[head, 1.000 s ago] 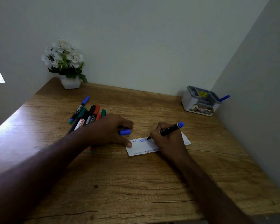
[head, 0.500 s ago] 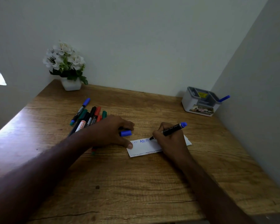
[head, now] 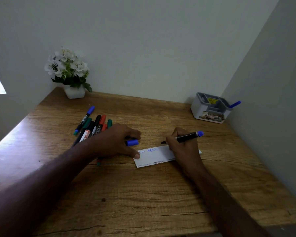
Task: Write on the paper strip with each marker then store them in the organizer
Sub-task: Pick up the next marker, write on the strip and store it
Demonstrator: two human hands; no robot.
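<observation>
A white paper strip (head: 155,157) lies on the wooden desk (head: 143,194), with blue letters near its upper left and faint writing along its lower edge. My right hand (head: 184,149) grips an uncapped black marker with a blue end (head: 187,136); its tip sits just beyond the strip's far edge. My left hand (head: 116,140) pinches the blue cap (head: 132,142) between its fingers, and its thumb presses on the strip's left end. A grey and white organizer (head: 200,110) stands at the back right with one blue marker (head: 234,104) sticking out of it.
Several capped markers (head: 92,125) in blue, green, black and red lie in a pile left of my left hand, partly hidden by my forearm. A white pot of flowers (head: 74,93) stands at the back left corner. Walls close the desk at the back and right.
The marker tip has moved from the blue letters to just past the strip's far edge. My left hand stays in place with the cap.
</observation>
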